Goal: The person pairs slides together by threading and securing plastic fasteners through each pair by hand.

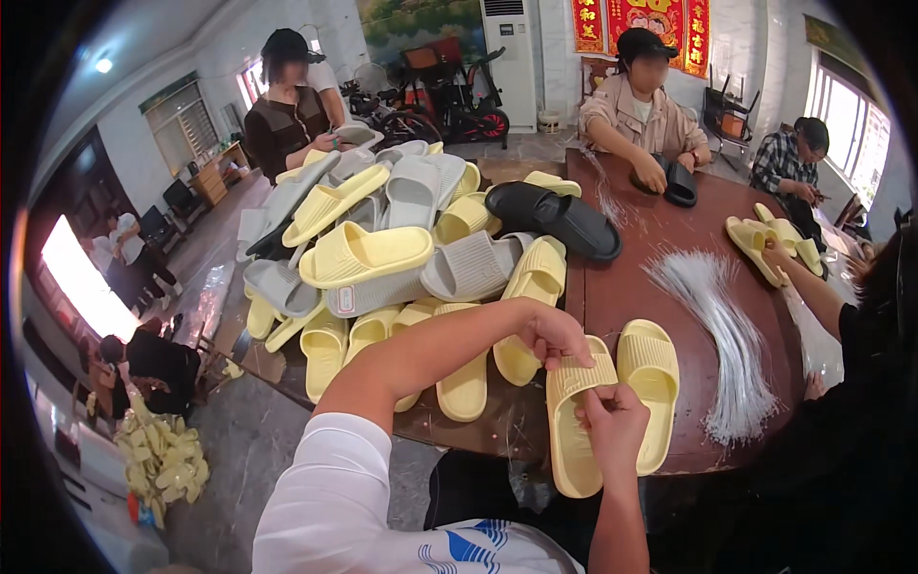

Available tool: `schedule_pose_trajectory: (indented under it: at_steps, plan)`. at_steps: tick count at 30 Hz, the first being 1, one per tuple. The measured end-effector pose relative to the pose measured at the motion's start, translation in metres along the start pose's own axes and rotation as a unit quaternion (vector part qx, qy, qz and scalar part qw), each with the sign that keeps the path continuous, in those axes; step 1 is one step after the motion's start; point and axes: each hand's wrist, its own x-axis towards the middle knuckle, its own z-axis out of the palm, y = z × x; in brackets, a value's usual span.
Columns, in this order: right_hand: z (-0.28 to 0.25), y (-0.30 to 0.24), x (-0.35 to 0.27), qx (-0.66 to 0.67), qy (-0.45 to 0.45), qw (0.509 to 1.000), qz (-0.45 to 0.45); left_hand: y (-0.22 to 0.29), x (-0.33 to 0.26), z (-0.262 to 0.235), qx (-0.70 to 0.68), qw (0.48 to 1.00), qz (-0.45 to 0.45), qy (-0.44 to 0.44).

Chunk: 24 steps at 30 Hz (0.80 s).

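A pale yellow slide slipper (564,435) lies at the table's near edge, sole down, toe away from me. My left hand (555,332) reaches across from the left, its curled fingers gripping the side of the ribbed strap. At the strap's rear opening, my right hand (614,416) is closed in a pinch; whatever is between the fingertips is too small to make out. Touching it on the right is a second yellow slipper (658,421), which neither hand holds. A bundle of thin, clear-white plastic strands (722,349) is spread on the table further right.
A heap of grey and yellow slippers (382,253) covers the table's left part, with a black slipper (555,220) at its right side. Across the brown table (622,277), one person handles black slippers (679,187). From the right, another person's hand (776,260) holds yellow slippers.
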Motion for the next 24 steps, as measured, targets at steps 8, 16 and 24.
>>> schedule_pose_trajectory:
  at_steps: [8, 16, 24]
  plan:
    - [-0.014, -0.001, 0.009, 0.137, -0.067, 0.986, 0.065, -0.005, 0.008, -0.001, -0.003, 0.999, 0.003, 0.044]
    - [-0.007, -0.007, -0.008, 0.340, -0.066, 0.921, 0.177, 0.006, 0.004, 0.010, -0.020, 0.998, -0.002, 0.061]
    - [-0.001, -0.005, -0.012, 0.393, -0.047, 0.898, 0.193, -0.006, 0.003, 0.015, -0.017, 0.995, 0.022, 0.093]
